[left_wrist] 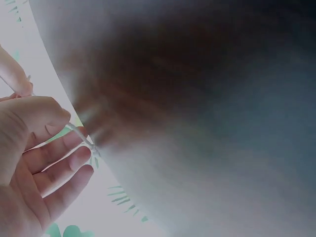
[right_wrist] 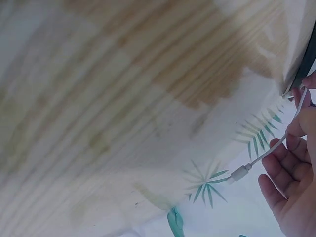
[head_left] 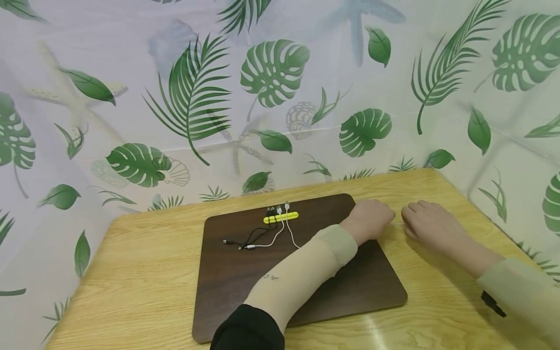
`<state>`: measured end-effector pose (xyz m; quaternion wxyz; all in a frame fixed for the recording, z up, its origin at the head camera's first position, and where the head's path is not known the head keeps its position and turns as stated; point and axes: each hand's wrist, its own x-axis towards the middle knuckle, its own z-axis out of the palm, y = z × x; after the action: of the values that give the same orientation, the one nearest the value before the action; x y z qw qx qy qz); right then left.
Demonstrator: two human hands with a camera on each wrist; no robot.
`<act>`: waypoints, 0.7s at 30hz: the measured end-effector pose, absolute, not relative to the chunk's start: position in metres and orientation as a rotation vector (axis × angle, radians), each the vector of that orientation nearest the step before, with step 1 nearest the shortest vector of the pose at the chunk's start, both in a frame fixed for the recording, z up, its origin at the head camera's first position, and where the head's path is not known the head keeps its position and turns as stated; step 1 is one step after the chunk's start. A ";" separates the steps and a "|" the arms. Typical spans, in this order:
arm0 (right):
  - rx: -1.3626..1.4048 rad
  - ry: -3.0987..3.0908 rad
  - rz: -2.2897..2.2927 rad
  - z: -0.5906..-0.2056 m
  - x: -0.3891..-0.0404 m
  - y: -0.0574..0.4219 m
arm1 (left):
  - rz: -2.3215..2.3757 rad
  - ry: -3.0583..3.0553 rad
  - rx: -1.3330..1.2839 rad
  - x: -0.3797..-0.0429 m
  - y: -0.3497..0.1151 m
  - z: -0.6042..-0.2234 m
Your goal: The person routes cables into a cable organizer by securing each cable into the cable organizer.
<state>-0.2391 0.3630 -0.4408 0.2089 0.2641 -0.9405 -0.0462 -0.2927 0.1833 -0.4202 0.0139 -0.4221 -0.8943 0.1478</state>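
My left hand [head_left: 372, 221] is over the right edge of the dark brown board and pinches a white charging cable [left_wrist: 79, 133] between thumb and forefinger; its other fingers are loosely bent. Just to its right, my right hand [head_left: 430, 226] pinches the same cable, a short stretch of which spans the gap between the hands. In the right wrist view a white connector [right_wrist: 240, 173] hangs free past the right fingers. On the board [head_left: 262, 272], a yellow cable holder [head_left: 281, 218] carries two white plugs [head_left: 279, 210] and black plugs [head_left: 270, 211].
A black cable [head_left: 253, 238] and a white cable [head_left: 267, 244] trail from the holder over the board. Another white cable [head_left: 292, 236] disappears behind my left forearm. Under the board is a wooden table [head_left: 140, 282], with a leaf-patterned cloth [head_left: 271, 136] behind.
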 end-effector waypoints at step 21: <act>0.757 -2.577 -0.105 -0.432 -0.231 0.349 | 0.527 -2.698 -1.300 -0.296 0.166 -0.413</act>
<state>-0.2309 0.3488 -0.4323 0.2250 0.2746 -0.9341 -0.0380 -0.2959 0.1657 -0.4133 0.0503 -0.4269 -0.8861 0.1732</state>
